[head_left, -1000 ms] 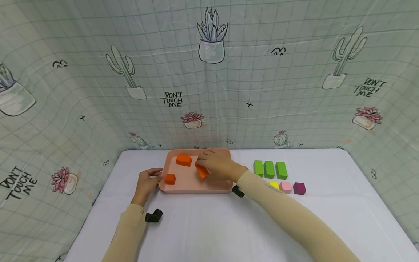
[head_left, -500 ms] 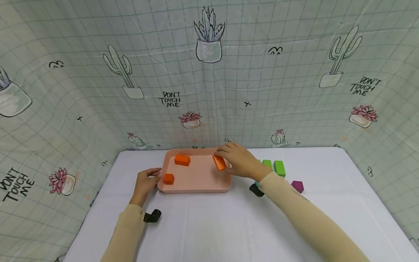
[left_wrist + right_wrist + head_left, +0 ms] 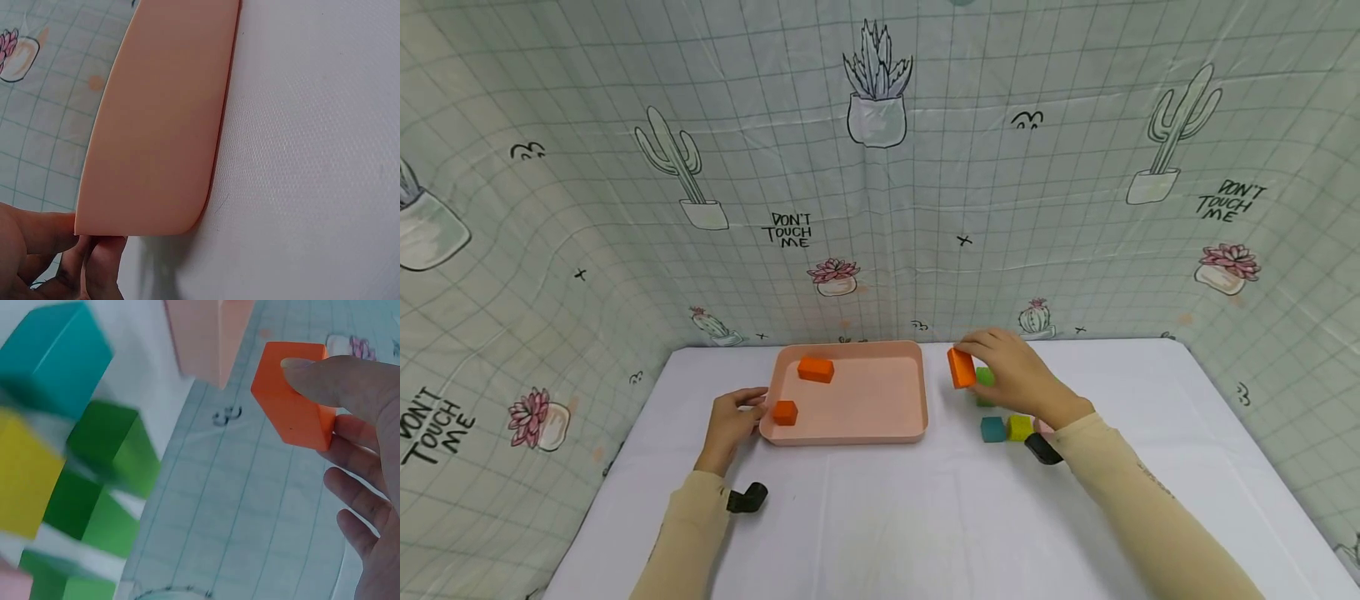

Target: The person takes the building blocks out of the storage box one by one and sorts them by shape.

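Head view: above a white counter [image 3: 865, 517], right of a pink tray [image 3: 876, 396], a right hand [image 3: 1018, 375] grasps an orange block [image 3: 961, 368], its long axis near upright.
The tray's long axis runs left to right; a left hand [image 3: 730, 425] touches its left edge, though whether those fingers pinch it or merely rest there cannot be told. The right thumb presses one face of the block, fingers behind; its upper end leans slightly left, clear of the tray and near the green blocks [image 3: 115, 447]. An orange bar [image 3: 816, 369] lies roughly crosswise inside the tray, farther back than an orange cube [image 3: 785, 412].
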A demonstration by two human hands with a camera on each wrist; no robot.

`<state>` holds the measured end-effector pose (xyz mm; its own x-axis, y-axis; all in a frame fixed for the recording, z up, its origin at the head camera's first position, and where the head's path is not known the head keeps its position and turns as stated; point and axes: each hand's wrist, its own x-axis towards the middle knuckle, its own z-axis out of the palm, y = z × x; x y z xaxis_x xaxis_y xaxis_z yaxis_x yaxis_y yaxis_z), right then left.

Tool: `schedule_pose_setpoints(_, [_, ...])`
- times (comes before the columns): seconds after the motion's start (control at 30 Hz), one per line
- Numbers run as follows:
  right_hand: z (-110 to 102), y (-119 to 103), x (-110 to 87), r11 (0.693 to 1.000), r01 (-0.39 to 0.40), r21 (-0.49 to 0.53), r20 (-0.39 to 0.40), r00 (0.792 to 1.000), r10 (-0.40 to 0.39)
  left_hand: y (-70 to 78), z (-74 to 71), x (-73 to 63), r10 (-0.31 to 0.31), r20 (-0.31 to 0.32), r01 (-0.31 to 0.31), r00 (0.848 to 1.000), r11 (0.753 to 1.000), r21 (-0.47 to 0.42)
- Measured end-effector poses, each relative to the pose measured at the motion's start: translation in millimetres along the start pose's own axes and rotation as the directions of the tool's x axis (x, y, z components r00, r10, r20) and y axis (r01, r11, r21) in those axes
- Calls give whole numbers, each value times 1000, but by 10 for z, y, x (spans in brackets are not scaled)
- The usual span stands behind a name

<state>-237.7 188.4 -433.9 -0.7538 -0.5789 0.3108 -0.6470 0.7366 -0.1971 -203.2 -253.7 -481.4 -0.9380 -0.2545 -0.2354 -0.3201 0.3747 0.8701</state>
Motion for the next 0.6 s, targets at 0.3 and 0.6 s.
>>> schedule_pose_setpoints(0.3, [-123, 376, -392, 992, -129, -8, 2, 992, 129, -8, -8, 0, 16, 6, -16, 1000, 1000, -14])
schedule_pose_setpoints(0.6, [-180, 663, -721, 976, -217, -20, -7, 976, 217, -10, -11, 1, 6, 10, -6, 1000, 1000, -18])
